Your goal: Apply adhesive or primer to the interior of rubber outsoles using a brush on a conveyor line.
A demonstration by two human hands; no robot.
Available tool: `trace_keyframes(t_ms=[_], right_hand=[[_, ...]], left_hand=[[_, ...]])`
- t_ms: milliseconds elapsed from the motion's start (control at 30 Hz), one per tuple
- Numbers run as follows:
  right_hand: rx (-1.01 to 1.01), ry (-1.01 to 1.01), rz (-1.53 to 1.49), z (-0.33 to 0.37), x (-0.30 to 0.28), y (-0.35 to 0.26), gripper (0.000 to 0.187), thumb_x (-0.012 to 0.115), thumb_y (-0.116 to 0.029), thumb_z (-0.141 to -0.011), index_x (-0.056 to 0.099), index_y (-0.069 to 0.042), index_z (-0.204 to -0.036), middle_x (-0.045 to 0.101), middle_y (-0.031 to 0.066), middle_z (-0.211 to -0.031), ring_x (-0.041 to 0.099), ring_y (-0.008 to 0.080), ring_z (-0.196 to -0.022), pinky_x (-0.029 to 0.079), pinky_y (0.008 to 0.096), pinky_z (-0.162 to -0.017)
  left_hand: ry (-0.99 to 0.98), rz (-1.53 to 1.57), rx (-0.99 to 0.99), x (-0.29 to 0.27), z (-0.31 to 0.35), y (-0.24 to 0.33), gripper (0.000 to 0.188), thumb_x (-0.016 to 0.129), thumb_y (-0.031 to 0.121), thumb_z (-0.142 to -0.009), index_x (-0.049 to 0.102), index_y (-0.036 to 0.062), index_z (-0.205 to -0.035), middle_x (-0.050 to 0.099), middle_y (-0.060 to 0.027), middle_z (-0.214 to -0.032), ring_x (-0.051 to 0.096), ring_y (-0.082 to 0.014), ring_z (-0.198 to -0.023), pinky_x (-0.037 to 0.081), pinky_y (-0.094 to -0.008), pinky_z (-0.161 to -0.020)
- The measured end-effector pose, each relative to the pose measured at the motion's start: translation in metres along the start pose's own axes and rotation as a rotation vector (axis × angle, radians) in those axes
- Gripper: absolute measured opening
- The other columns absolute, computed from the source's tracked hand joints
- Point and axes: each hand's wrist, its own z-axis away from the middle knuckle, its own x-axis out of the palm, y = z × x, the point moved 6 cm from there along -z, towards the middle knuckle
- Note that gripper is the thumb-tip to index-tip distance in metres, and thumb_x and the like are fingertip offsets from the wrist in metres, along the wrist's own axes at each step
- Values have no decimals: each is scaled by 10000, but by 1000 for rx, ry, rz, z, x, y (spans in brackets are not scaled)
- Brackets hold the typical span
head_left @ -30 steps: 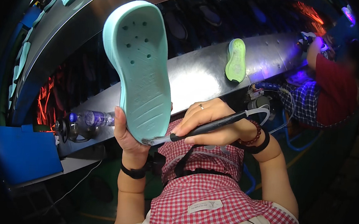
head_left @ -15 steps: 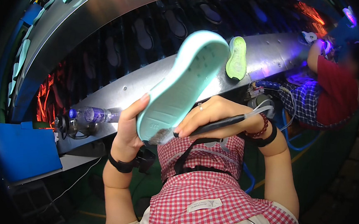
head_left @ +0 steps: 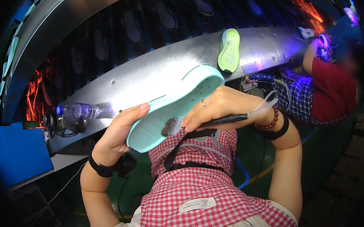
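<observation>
Pale turquoise and smooth-rimmed, the moulded shoe midsole (head_left: 170,105) tilts in front of your checked apron (head_left: 181,189), small round holes dotting its hollow toe end. Your left hand (head_left: 119,128), half curled, clasps the heel; your right hand (head_left: 218,105) pinches a black-handled brush (head_left: 228,120), bristles against the hollow's inside.

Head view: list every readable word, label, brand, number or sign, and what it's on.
White tag on the red-checked apron: small dark print, not copied out here.
Purple bottle label: too small and blurred to read.
Teal shoe sole in the left hand: no lettering can be made out.
Nothing else legible.
</observation>
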Motion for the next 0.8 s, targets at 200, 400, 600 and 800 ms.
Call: trace_keyframes(t_ms=[200, 400, 600, 800], right_hand=[[63, -139, 183, 6, 4, -3, 201, 587, -55, -771, 620, -52, -969, 647, 105, -987, 637, 251, -875, 509, 306, -713], [3, 74, 118, 22, -7, 17, 175, 622, -32, -754, 616, -8, -927, 647, 140, -969, 638, 260, -881, 511, 319, -742], [262, 274, -396, 10, 14, 21, 245, 637, -19, -755, 633, 32, -995, 661, 137, -853, 643, 172, -775, 515, 260, -687], [396, 585, -568, 13, 34, 64, 178, 608, -49, -799, 645, 11, -963, 644, 68, -752, 593, 88, -643, 476, 200, -581]], left_hand=[[1, -1, -20, -15, -4, -7, 454, 521, 266, -883, 474, -69, -1186, 593, -153, -1030, 620, -164, -841, 522, -248, -704], [11, 38, 30, -18, -5, -7, 452, 494, 268, -896, 461, -64, -1201, 591, -152, -1048, 625, -165, -840, 528, -254, -702], [-23, 236, 100, -8, -12, -17, 472, 418, 274, -920, 386, -57, -1254, 563, -182, -1102, 604, -226, -936, 512, -322, -792], [-48, 323, 181, -2, -27, -20, 512, 412, 289, -908, 331, -63, -1272, 512, -230, -1144, 578, -301, -989, 511, -420, -828]])
